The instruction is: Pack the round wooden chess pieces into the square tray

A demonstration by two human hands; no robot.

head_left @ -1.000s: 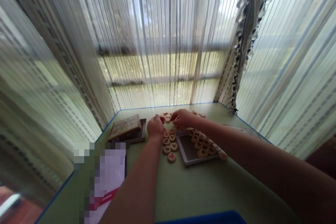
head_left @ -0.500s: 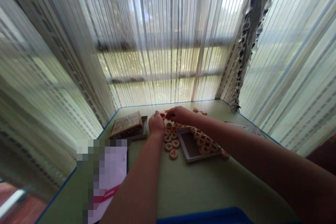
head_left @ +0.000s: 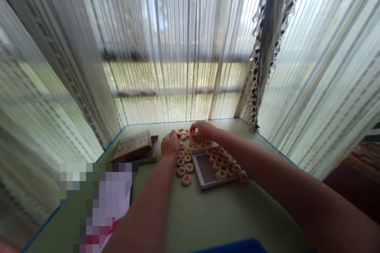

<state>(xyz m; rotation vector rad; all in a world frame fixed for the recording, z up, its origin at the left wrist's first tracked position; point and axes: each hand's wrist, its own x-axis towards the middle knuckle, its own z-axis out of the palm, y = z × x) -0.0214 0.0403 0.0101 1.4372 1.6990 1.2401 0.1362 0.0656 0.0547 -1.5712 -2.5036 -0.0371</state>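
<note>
My left hand (head_left: 171, 145) is closed at the left of a spread of round wooden xiangqi pieces (head_left: 186, 180), with the edge of a xiangqi piece (head_left: 179, 135) showing at its fingertips. Over the far part of the spread is my right hand (head_left: 203, 129), fingers bent down and pinched together among the pieces; what they grip is hidden. Right of the spread lies a shallow grey box tray (head_left: 202, 174). Black-lettered and a few red-lettered pieces (head_left: 222, 174) fill its right side, partly under my right forearm.
A patterned box (head_left: 132, 145) leans on another grey tray (head_left: 154, 154) at the left. Closer in on that side lies a partly blurred-out paper sheet (head_left: 114, 193). The green table (head_left: 192, 217) has a blue edge, and a blue object (head_left: 234, 246) shows at the near side. Curtains (head_left: 178, 47) hang behind.
The view has shifted, moving the table leftward and lower in the picture. My hands have moved apart; the right one is now over the far pieces, away from the left one.
</note>
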